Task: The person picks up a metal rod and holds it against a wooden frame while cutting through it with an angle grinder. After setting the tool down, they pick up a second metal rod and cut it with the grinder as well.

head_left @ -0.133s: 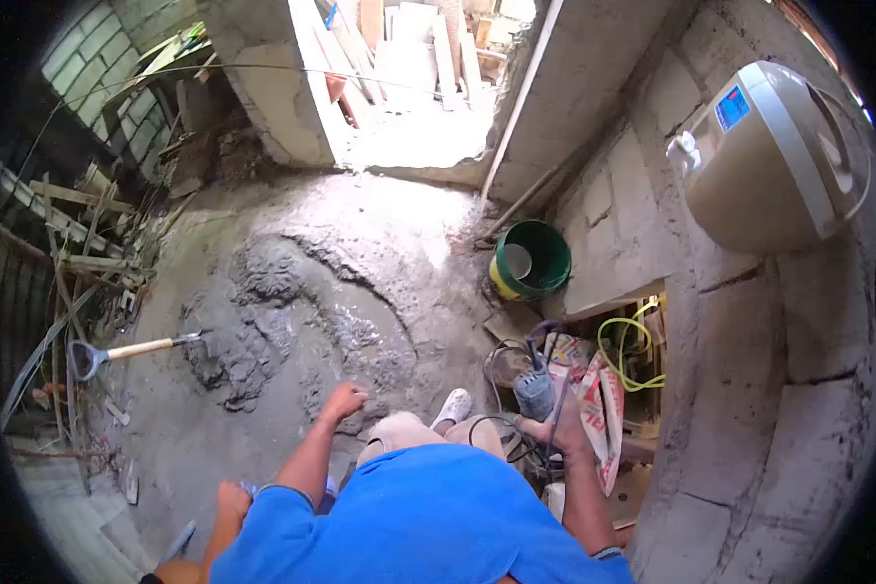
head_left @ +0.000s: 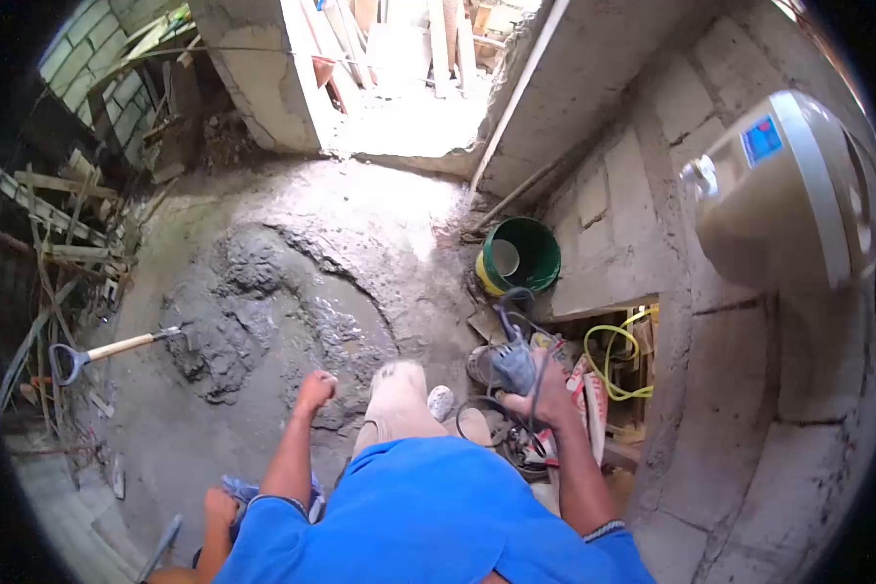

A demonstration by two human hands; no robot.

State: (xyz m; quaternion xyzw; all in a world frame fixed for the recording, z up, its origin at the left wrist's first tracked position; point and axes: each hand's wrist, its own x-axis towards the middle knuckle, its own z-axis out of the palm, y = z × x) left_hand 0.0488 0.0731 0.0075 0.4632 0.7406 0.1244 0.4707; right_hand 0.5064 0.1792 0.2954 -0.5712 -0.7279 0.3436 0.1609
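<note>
A: Position of tool (head_left: 516, 368)?
B: In right hand (head_left: 553, 394), right of the knees, beside the sacks (head_left: 594, 404). Fingers wrapped round the body, grip closed. Dark cord (head_left: 519, 291) looping about it.

A: Left hand (head_left: 315, 391)?
B: Out over the edge of the wet mix (head_left: 214, 350). Fingers curled in; fully closed or not, holding something small or not, cannot tell.

A: Farther out?
B: Bucket (head_left: 547, 255) beyond tool, near the wall. Yellow hose (head_left: 633, 393) right of the sacks. Shovel (head_left: 122, 346) lying at the far left side of the mix, out of both hands. Another person's hand (head_left: 221, 505) at lower left.

A: Progress?
B: Tool picked up, apart from the mix. Mix already wetted and, by judgement, only part worked: lumpy heap on one side, watery pool (head_left: 348, 290) on the other. Not evened out.

A: Unclear?
B: Working end of tool: hard to make out. Running or not: cannot tell. Shovel blade: hidden, probably under the mix. Far end of cord: lost in clutter. Other person: mostly cut off.
</note>
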